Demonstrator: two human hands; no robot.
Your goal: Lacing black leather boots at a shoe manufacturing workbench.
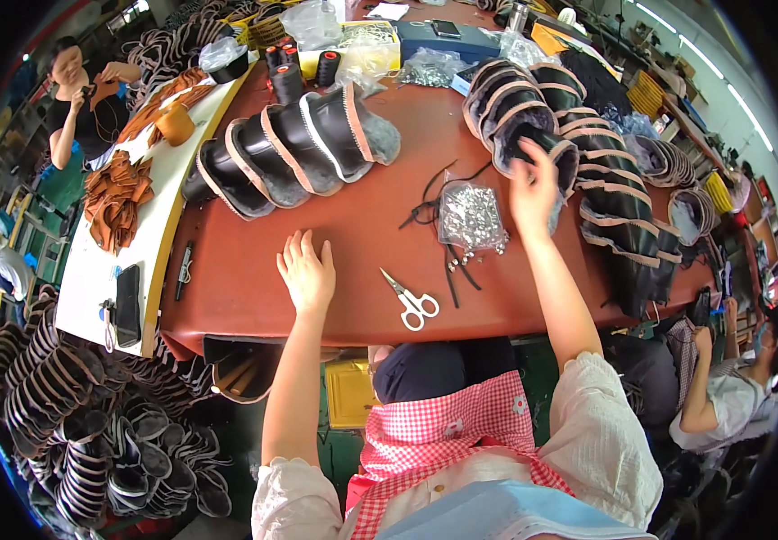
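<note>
My left hand [306, 274] lies palm down on the red-brown tabletop [353, 234], fingers outstretched and holding nothing. At the right, my right hand [534, 187] is raised to the near end of a nested stack of black fur-lined shoe uppers [517, 106]. Its fingers are apart and overlap the front upper; whether they touch it I cannot tell. Left of that hand lies a clear bag of small silver metal pieces [473, 216], a few spilled beside it. Black straps [425, 211] lie around the bag. White-handled scissors [413, 304] rest between my hands.
Another stack of black uppers [294, 148] lies at the back left, a longer one [612, 171] at the right. Black thread spools [287, 81] stand behind. A phone [128, 304] and brown leather pieces [119, 200] lie on the pale side table. Two people work nearby.
</note>
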